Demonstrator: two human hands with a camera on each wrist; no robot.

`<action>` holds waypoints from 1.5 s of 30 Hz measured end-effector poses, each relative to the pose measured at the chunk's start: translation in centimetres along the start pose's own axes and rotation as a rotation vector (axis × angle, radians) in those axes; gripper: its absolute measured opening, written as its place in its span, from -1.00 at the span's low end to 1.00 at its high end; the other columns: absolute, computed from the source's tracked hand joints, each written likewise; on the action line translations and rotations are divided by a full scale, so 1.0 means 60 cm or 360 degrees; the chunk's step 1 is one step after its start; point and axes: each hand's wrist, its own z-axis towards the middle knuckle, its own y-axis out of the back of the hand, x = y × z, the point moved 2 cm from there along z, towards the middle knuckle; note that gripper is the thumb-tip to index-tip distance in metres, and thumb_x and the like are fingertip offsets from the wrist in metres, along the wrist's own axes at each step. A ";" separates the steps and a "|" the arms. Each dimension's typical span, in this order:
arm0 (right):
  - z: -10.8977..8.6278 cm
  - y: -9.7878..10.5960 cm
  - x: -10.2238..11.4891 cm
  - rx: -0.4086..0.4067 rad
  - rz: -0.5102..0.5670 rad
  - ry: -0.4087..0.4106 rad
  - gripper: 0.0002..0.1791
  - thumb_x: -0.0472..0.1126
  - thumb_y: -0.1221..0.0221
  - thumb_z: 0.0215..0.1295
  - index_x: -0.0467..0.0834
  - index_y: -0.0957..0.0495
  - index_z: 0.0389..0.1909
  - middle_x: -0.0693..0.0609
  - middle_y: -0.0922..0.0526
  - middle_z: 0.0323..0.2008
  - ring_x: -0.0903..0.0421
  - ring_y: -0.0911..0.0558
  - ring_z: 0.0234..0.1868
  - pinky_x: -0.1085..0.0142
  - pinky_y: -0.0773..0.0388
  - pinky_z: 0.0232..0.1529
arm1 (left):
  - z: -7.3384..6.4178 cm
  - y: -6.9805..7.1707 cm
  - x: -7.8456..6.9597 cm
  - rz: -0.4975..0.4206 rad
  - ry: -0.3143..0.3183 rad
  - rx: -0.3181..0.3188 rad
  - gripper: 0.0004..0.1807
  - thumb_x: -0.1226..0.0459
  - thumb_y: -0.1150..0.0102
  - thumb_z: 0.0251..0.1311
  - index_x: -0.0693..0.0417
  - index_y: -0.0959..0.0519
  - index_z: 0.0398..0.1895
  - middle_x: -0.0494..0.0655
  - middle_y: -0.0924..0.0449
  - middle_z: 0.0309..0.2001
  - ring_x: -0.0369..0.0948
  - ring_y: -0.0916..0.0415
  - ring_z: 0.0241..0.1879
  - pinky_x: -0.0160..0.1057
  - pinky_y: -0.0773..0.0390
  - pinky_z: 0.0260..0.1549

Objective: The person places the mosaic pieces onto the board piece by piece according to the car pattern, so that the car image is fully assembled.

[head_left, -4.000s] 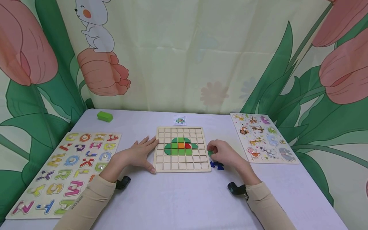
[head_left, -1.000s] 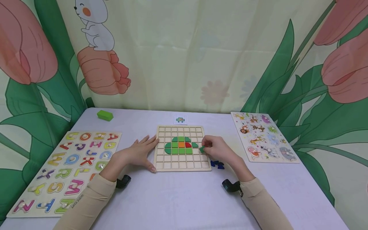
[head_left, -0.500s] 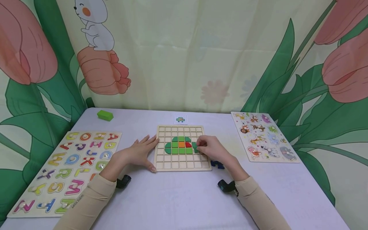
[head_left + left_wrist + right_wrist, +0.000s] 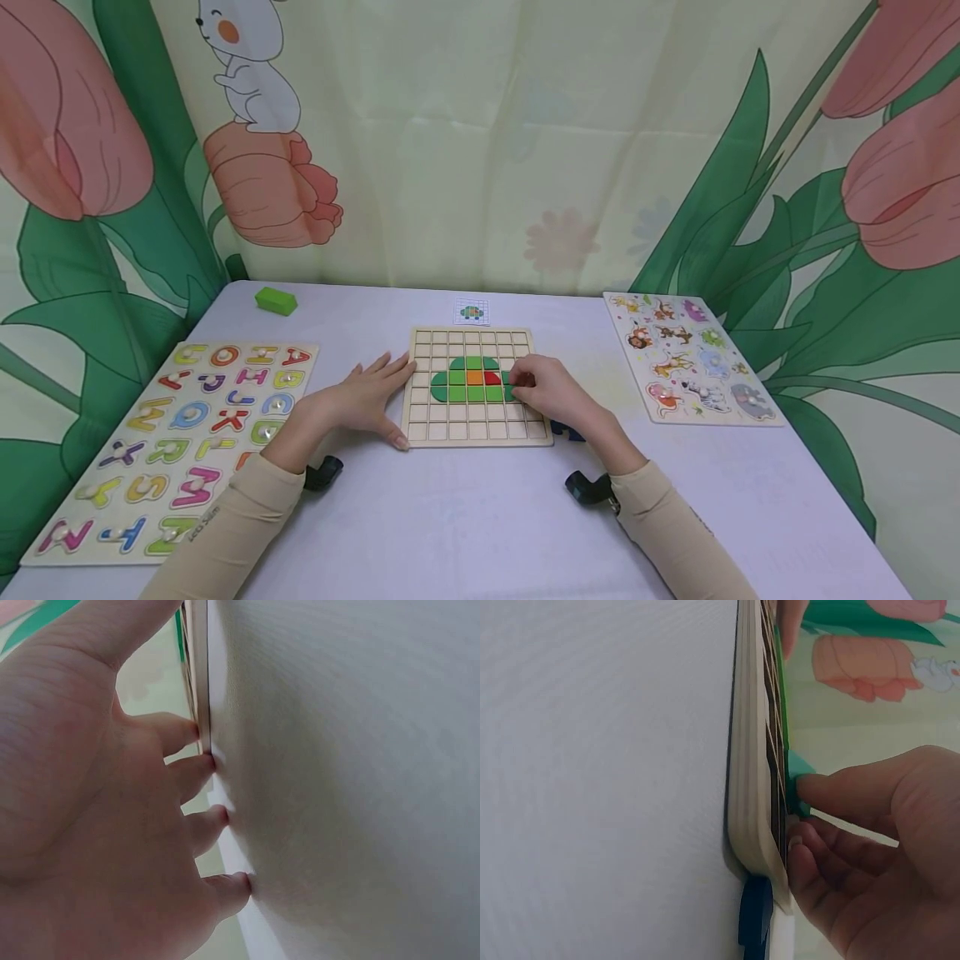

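A wooden grid board (image 4: 480, 430) lies mid-table, with green, orange and red tiles (image 4: 474, 377) set in its cells. My left hand (image 4: 360, 402) rests beside it, fingers spread, thumb and fingertips touching its left edge. Over the board's right part, my right hand (image 4: 557, 390) pinches a dark green piece (image 4: 798, 769) between thumb and fingers. In the head view the fingers cover most of that piece. Several dark blue pieces (image 4: 567, 431) lie just off the board's right edge, partly hidden by the right hand.
A small picture card (image 4: 472, 312) lies behind the board. A letter puzzle (image 4: 161, 492) stretches along the left, partly under the left forearm. An animal puzzle (image 4: 690, 367) lies at the right. A green block (image 4: 276, 301) sits at the back left.
My right hand has moved left from beside the board onto its right part, carrying the dark green piece to the tile pattern's right end. The left hand has stayed in place.
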 end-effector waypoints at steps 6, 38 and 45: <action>0.002 -0.001 -0.001 -0.0005 -0.0055 0.0036 -0.90 -0.35 -0.31 0.20 -0.10 -0.68 -0.31 0.06 -0.61 -0.32 0.14 -0.51 -0.32 0.31 -0.51 -0.24 | 0.000 -0.001 0.001 0.0002 0.0001 -0.0003 0.45 -0.35 -0.49 -0.33 0.05 0.05 0.60 0.04 0.21 0.63 0.18 0.35 0.60 0.46 0.18 0.41; -0.002 -0.003 0.000 0.0071 -0.0165 0.0069 -0.71 -0.46 -0.21 0.22 -0.08 -0.71 -0.15 0.08 -0.57 -0.23 0.17 -0.52 -0.25 0.29 -0.52 -0.13 | 0.001 0.001 -0.003 0.0001 0.0022 0.0012 0.44 -0.32 -0.50 -0.33 0.05 0.04 0.60 0.03 0.21 0.63 0.18 0.35 0.60 0.43 0.19 0.43; -0.006 0.003 -0.004 0.0099 -0.0106 0.0091 -0.73 -0.43 -0.19 0.26 -0.09 -0.70 -0.10 0.06 -0.59 -0.19 0.16 -0.51 -0.24 0.29 -0.52 -0.15 | 0.002 0.000 -0.001 0.0012 0.0026 0.0011 0.46 -0.34 -0.49 -0.34 0.05 0.05 0.60 0.03 0.22 0.63 0.18 0.35 0.60 0.45 0.18 0.42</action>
